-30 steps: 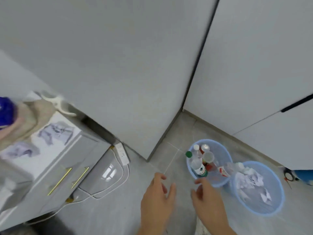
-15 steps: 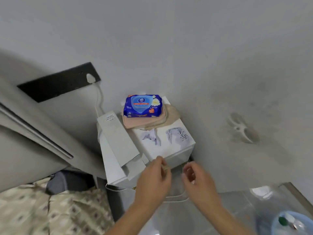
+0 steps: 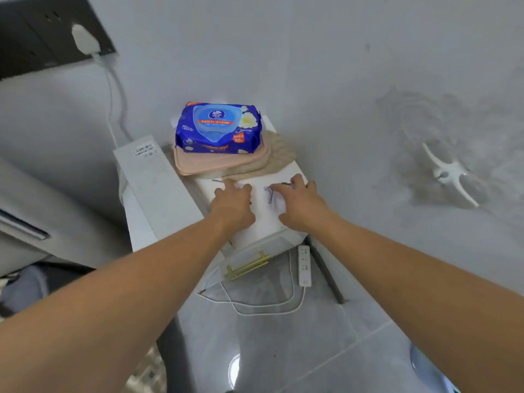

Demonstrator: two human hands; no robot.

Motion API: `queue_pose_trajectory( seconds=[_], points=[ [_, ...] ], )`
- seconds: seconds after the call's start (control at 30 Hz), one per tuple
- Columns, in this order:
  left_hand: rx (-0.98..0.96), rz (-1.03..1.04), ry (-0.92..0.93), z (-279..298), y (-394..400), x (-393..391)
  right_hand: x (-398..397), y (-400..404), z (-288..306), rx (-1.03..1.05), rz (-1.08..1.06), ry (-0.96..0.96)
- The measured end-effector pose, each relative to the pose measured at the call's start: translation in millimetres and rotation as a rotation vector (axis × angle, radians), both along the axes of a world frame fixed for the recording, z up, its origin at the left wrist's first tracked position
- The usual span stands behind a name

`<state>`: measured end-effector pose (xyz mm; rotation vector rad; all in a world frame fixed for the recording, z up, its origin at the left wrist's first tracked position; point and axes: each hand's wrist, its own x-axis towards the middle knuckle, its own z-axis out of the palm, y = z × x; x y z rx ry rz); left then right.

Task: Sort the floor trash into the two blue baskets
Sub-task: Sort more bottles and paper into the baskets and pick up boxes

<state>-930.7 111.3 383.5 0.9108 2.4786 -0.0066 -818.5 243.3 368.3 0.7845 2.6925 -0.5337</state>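
Two crumpled white papers with dark print lie on top of a white bedside cabinet [image 3: 263,222]. My left hand [image 3: 232,204] covers the left paper [image 3: 241,186], fingers curled down over it. My right hand [image 3: 297,207] is pressed on the right paper [image 3: 271,195], fingers bent around it. Most of each paper is hidden under the hands. A pale blue basket rim [image 3: 425,367] shows only at the bottom right corner.
A blue wet-wipe pack [image 3: 217,127] rests on a folded beige cloth [image 3: 226,163] at the cabinet's back. A white box [image 3: 153,177] stands to the left. A power strip [image 3: 304,265] and white cables lie on the grey tile floor. A white hook [image 3: 448,173] is on the wall.
My view turned from the two baskets to the cabinet. Both hands moved forward from in front of the cabinet onto its top and came down on the two papers.
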Motion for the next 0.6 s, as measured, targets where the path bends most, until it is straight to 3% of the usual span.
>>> queue_pose_trajectory(
  seconds=[0.17,0.27,0.4,0.6],
  points=[
    [0.077,-0.098,0.069,-10,-10,5,28,-7,-25,0.092,0.002,0.148],
    [0.127,-0.104,0.042,5,-2,19,55,-13,-25,0.033,-0.095,0.283],
    [0.363,-0.064,-0.017,48,-8,69,126,-45,10,-0.101,-0.284,0.438],
    [0.385,-0.124,-0.395,104,-60,214,332,-124,40,-0.221,-0.735,0.38]
  ],
)
